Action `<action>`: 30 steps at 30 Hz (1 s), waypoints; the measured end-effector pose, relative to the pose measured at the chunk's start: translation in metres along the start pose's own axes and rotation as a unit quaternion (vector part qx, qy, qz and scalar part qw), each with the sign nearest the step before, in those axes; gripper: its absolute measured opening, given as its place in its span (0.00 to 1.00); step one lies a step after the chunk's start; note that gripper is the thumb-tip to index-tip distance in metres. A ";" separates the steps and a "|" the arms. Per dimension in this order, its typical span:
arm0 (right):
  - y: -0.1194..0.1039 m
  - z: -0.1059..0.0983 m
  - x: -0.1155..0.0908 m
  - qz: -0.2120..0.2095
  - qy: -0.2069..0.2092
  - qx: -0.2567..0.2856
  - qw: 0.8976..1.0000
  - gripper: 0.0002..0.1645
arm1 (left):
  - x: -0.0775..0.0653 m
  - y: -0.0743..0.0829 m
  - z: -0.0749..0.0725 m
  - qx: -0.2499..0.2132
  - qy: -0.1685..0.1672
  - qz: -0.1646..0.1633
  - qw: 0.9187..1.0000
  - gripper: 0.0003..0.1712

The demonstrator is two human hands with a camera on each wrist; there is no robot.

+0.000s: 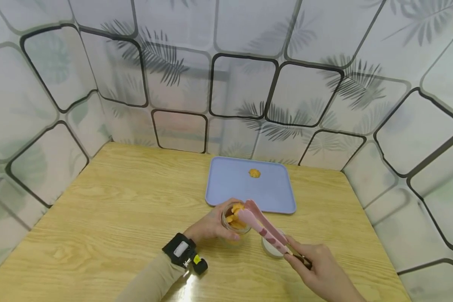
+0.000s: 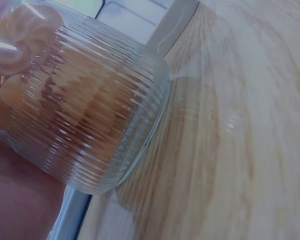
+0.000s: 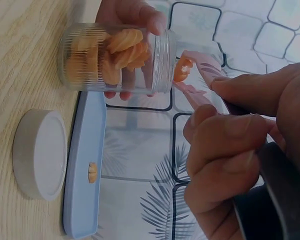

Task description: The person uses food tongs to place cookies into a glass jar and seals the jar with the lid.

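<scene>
My left hand (image 1: 213, 223) grips a ribbed glass jar (image 2: 115, 110) round its side, and the jar stands on the table. Several piped, swirled cookies (image 3: 125, 50) fill much of it. In my right hand (image 1: 320, 266) is a pair of pink tongs (image 1: 269, 237) with dark handles, squeezed between thumb and fingers. At the jar's mouth, the tong tips pinch one cookie (image 3: 182, 69), just outside the rim in the right wrist view. Another cookie (image 1: 254, 173) lies on a blue tray (image 1: 230, 184) behind the jar.
A round white lid (image 3: 40, 155) lies on the wooden table (image 1: 109, 214) beside the jar, partly under the tongs in the head view. Patterned curtain walls (image 1: 245, 88) enclose the table's back and sides. A camera strap (image 1: 181, 249) sits on my left wrist.
</scene>
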State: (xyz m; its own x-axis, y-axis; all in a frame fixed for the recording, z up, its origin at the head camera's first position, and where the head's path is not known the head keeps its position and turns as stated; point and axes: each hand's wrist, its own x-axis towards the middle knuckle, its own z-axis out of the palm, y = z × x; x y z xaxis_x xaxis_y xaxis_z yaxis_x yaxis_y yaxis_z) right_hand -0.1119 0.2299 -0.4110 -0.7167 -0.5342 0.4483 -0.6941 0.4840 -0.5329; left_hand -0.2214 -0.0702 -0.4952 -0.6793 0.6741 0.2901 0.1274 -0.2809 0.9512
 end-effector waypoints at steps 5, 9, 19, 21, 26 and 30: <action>-0.003 0.001 -0.002 0.006 -0.008 -0.020 1.000 0.25 | -0.001 -0.001 0.001 -0.013 0.000 0.004 1.000 0.44; -0.005 0.000 -0.002 0.019 -0.019 -0.016 1.000 0.25 | -0.003 -0.001 0.000 -0.003 0.004 0.002 1.000 0.45; -0.008 -0.001 -0.002 0.019 -0.033 -0.015 0.999 0.27 | -0.001 -0.001 0.001 0.007 0.004 0.006 1.000 0.46; -0.009 -0.001 -0.002 0.023 -0.035 -0.024 0.999 0.28 | 0.000 -0.001 0.000 0.015 0.002 0.013 1.000 0.45; -0.013 -0.003 0.000 0.061 -0.041 -0.033 0.997 0.29 | -0.001 -0.003 -0.001 0.030 0.002 0.015 0.999 0.45; -0.014 -0.004 0.002 0.095 -0.029 -0.030 0.995 0.28 | -0.001 -0.002 -0.001 0.033 0.005 0.012 0.999 0.46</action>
State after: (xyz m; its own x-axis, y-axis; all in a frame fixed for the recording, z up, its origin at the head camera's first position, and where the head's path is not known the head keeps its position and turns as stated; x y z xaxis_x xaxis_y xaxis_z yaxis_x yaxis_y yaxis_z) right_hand -0.1041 0.2251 -0.3999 -0.8313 -0.4675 0.3007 -0.5508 0.6199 -0.5589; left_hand -0.2216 -0.0712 -0.4977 -0.6822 0.6615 0.3114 0.1900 -0.2509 0.9492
